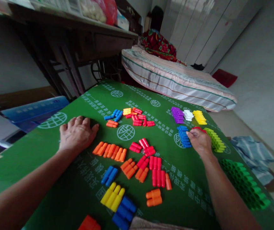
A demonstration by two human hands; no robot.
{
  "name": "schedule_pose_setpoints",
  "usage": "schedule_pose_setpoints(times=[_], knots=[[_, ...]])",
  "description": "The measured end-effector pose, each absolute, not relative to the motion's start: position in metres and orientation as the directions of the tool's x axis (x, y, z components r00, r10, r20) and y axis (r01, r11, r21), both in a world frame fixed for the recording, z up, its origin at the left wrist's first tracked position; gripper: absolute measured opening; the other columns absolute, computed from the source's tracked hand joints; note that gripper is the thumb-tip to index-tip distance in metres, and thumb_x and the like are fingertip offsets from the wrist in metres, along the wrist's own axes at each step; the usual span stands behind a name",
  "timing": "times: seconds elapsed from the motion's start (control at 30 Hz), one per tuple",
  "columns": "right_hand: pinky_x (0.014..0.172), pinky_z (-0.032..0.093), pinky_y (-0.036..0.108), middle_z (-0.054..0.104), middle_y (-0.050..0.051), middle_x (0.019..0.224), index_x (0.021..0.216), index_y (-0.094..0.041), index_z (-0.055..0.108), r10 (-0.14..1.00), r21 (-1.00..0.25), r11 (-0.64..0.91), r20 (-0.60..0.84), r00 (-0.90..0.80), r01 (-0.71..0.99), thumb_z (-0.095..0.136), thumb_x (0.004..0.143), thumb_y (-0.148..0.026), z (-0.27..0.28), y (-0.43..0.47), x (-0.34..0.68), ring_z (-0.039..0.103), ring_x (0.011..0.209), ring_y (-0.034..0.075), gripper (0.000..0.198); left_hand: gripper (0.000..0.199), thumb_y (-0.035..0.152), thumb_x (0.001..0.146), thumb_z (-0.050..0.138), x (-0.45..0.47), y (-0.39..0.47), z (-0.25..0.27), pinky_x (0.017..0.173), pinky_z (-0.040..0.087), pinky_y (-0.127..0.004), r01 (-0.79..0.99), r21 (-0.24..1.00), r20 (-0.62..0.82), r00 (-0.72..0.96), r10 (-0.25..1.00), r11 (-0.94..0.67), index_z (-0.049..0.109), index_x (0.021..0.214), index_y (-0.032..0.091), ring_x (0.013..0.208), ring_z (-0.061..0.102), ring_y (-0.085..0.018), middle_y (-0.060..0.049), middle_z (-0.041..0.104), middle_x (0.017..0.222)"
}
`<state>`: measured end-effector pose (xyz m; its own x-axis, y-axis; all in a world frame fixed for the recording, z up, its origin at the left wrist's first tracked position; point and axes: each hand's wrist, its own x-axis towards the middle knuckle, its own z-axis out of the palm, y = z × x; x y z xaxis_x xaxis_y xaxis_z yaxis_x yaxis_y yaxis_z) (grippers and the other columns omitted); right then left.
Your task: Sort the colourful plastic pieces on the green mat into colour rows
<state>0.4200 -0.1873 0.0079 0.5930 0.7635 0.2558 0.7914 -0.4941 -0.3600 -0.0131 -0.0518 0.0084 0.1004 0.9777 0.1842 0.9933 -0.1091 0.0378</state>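
My left hand (77, 133) lies palm down on the green table, fingers spread, holding nothing. Close by it is a row of orange bullet-shaped plastic pieces (109, 151). At the right, my right hand (201, 140) has its thumb and fingertips closed at the edge of a neat stack of blue plastic pieces (183, 136), seemingly on one of them. Red pieces (198, 128) show partly behind that hand. Around it stand stacks of purple pieces (177, 115), white pieces (188, 115), yellow pieces (199, 117) and lime-green pieces (214, 140).
Loose red pieces (158, 177), yellow pieces (113, 196) and blue pieces (109, 175) lie scattered mid-table. A bright green block with holes (244, 183) sits at the right edge. Beyond are a bed (175, 78), a dark desk (79, 35) and a blue bin (35, 110).
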Motion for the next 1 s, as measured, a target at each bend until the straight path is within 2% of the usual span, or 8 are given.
schedule_pose_setpoints(times=[0.2, 0.43, 0.67, 0.83, 1.0], knots=[[0.077, 0.049, 0.031, 0.074, 0.007, 0.092, 0.09, -0.022, 0.069, 0.761, -0.346, -0.504, 0.256, 0.597, 0.791, 0.054, 0.083, -0.043, 0.009, -0.19, 0.417, 0.068, 0.087, 0.021, 0.027, 0.06, 0.053, 0.088, 0.019, -0.012, -0.055, 0.011, 0.1, 0.035, -0.055, 0.991, 0.059, 0.192, 0.108, 0.976, -0.121, 0.054, 0.114, 0.012, 0.128, 0.038, -0.038, -0.021, 0.049, 0.13], [0.071, 0.048, 0.035, 0.074, 0.008, 0.1, 0.104, -0.023, 0.07, 0.769, -0.219, -0.585, 0.157, 0.62, 0.781, 0.058, 0.079, -0.05, 0.011, -0.187, 0.414, 0.068, 0.092, 0.027, 0.039, 0.059, 0.053, 0.089, 0.019, -0.01, -0.058, 0.013, 0.1, 0.034, -0.054, 0.992, 0.055, 0.173, 0.103, 0.979, -0.115, 0.055, 0.112, 0.014, 0.128, 0.038, -0.036, -0.02, 0.051, 0.128], [0.074, 0.048, 0.034, 0.074, 0.008, 0.098, 0.104, -0.023, 0.069, 0.778, -0.236, -0.57, 0.154, 0.609, 0.787, 0.059, 0.079, -0.046, 0.01, -0.187, 0.409, 0.068, 0.093, 0.026, 0.035, 0.059, 0.053, 0.088, 0.019, -0.009, -0.056, 0.014, 0.1, 0.034, -0.055, 0.991, 0.065, 0.172, 0.101, 0.98, -0.113, 0.054, 0.114, 0.012, 0.129, 0.037, -0.038, -0.021, 0.05, 0.131], [0.076, 0.049, 0.036, 0.073, 0.009, 0.105, 0.107, -0.023, 0.068, 0.776, -0.244, -0.584, 0.112, 0.62, 0.774, 0.059, 0.08, -0.043, 0.013, -0.186, 0.405, 0.067, 0.097, 0.028, 0.034, 0.058, 0.053, 0.089, 0.019, -0.008, -0.057, 0.014, 0.101, 0.035, -0.054, 0.993, 0.054, 0.169, 0.098, 0.981, -0.109, 0.053, 0.114, 0.013, 0.129, 0.037, -0.037, -0.02, 0.049, 0.132], [0.076, 0.049, 0.037, 0.073, 0.01, 0.104, 0.105, -0.024, 0.068, 0.775, -0.235, -0.58, 0.137, 0.617, 0.78, 0.059, 0.08, -0.042, 0.013, -0.186, 0.403, 0.067, 0.097, 0.029, 0.032, 0.058, 0.052, 0.089, 0.019, -0.009, -0.058, 0.015, 0.1, 0.036, -0.055, 0.992, 0.052, 0.166, 0.104, 0.981, -0.114, 0.054, 0.113, 0.012, 0.127, 0.038, -0.037, -0.02, 0.05, 0.13]])
